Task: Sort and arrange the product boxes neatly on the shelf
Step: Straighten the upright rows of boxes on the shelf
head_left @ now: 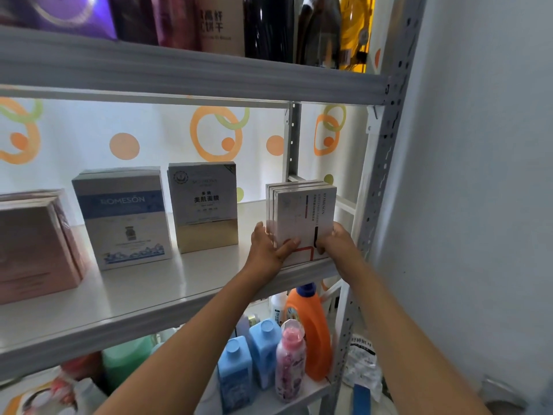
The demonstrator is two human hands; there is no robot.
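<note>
A stack of white product boxes (302,214) stands upright at the right end of the middle shelf (155,292). My left hand (269,250) presses its left side and my right hand (335,242) grips its right side, so both hold it. Further left on the same shelf stand a grey-and-gold box (205,205), a blue-and-white box (124,217) and pink boxes (36,244), all upright and apart from one another.
A perforated metal upright (386,163) and a wall close off the right side. The top shelf carries dark bags and packages (221,22). Below stand blue bottles (248,360), a pink bottle (290,357) and an orange detergent bottle (311,327).
</note>
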